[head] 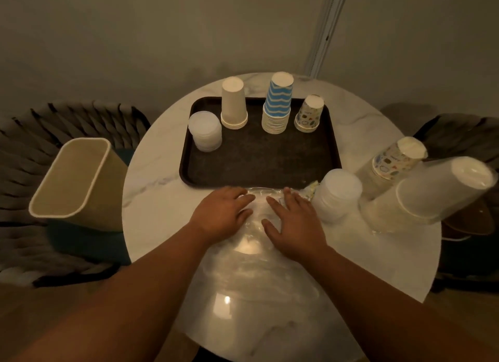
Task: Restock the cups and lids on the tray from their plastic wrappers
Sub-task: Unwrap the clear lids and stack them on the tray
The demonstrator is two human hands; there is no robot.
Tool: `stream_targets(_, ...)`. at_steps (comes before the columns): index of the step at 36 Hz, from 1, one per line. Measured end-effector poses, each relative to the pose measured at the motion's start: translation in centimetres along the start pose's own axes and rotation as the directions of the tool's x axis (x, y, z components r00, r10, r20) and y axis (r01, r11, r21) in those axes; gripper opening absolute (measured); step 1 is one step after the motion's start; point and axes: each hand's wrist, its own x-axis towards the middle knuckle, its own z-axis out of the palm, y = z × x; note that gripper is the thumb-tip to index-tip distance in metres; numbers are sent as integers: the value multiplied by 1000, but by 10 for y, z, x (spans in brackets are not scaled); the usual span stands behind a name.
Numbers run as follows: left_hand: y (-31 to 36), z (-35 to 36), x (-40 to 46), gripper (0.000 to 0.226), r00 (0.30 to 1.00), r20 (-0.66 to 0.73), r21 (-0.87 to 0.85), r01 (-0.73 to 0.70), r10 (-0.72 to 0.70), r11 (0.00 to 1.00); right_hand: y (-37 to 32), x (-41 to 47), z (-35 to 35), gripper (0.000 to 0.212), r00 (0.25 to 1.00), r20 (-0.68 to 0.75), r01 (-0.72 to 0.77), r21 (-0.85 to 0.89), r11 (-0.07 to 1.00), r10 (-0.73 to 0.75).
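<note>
Two hands flat on clear wrapper before a stocked tray

Left hand [221, 213] and right hand [293, 221] press a crumpled clear plastic wrapper [253, 253] on the round white marble table [151, 189]. At 12 o'clock, a dark brown rectangular tray [256, 159] holds translucent lids [205, 132] and three inverted paper cup stacks; wrapped stacks stand at 2 o'clock.
</note>
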Motion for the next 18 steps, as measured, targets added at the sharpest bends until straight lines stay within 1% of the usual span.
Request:
stream_targets(2,18,-3,11,50,998,-54,-68,-17,13,998,0,-4,-10,65,984,-179,25,131,991,-1)
stream_targets(3,27,-5,18,47,998,-71,-111,-6,-2,994,2,-6,-16,64,962,-273,36,199,979,20)
stream_targets(4,36,-7,24,46,996,-89,-154,3,-17,988,5,-6,-23,62,928,-369,53,257,965,48)
stream_targets(6,55,-9,36,42,991,-124,-251,23,-56,968,14,-7,-39,57,835,-535,77,348,934,130)
stream_targets(8,73,-12,50,37,983,-133,-386,65,-126,920,27,-7,-54,56,731,-636,70,429,901,246)
stream_targets(10,91,-14,63,36,971,-103,-513,134,-216,848,43,-10,-63,55,653,-669,58,511,858,354)
stream_targets(11,99,-14,69,38,964,-75,-552,173,-256,815,50,-11,-64,55,641,-659,50,547,835,393)
stream_targets(13,110,-10,80,41,951,-40,-592,226,-308,773,60,-14,-63,52,664,-625,35,575,817,411)
stream_targets(15,118,-5,89,44,943,-28,-608,247,-332,754,66,-16,-58,48,689,-621,45,551,833,374)
stream_targets(18,127,4,97,46,935,-26,-632,259,-353,731,74,-22,-52,43,676,-664,52,478,877,321)
